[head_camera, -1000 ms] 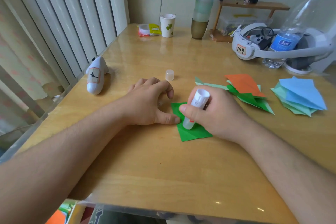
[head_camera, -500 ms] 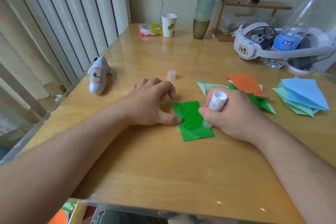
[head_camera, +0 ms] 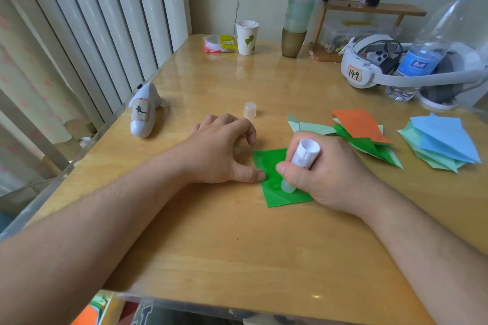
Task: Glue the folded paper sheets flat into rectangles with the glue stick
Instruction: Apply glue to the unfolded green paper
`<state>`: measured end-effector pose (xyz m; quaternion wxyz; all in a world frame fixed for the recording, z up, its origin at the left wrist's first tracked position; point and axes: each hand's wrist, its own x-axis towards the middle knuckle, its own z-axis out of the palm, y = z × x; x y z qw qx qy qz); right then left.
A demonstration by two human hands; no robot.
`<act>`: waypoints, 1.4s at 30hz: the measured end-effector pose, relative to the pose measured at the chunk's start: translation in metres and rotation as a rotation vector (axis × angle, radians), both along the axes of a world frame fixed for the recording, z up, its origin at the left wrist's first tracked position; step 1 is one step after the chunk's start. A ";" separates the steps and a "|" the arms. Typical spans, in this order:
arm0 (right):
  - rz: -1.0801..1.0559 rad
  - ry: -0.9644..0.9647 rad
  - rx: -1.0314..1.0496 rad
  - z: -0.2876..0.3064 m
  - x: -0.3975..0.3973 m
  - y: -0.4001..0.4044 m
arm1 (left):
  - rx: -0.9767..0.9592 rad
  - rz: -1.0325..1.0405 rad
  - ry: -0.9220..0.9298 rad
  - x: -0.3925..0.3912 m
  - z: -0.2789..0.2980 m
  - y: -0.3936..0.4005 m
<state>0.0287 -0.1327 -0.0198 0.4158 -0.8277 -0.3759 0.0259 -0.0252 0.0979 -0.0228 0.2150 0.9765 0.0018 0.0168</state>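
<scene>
**Glue going onto the green sheet**

The green folded sheet [head_camera: 274, 179] is lying flat on the table [head_camera: 237, 258], near its front. The glue stick [head_camera: 301, 163], tilted, is touching it, so spreading looks under way; next, probably, comes pressing the flap down flat. The right hand [head_camera: 324, 174] is gripping the stick in curled fingers. The left hand [head_camera: 224, 150] is pinning the sheet's edge with its thumb, fingers loosely bent.
</scene>
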 end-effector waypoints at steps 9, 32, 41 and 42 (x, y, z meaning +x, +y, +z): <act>-0.051 -0.023 -0.043 0.002 0.013 -0.014 | -0.004 -0.012 0.014 -0.001 0.001 0.002; -0.063 -0.033 -0.020 -0.002 0.016 -0.005 | -0.008 -0.006 0.007 0.000 0.001 0.001; -0.068 -0.036 0.155 0.005 0.006 -0.001 | -0.011 -0.008 0.006 0.000 0.001 0.001; -0.068 -0.030 0.171 0.005 0.005 0.002 | -0.011 -0.007 0.008 0.001 0.001 0.001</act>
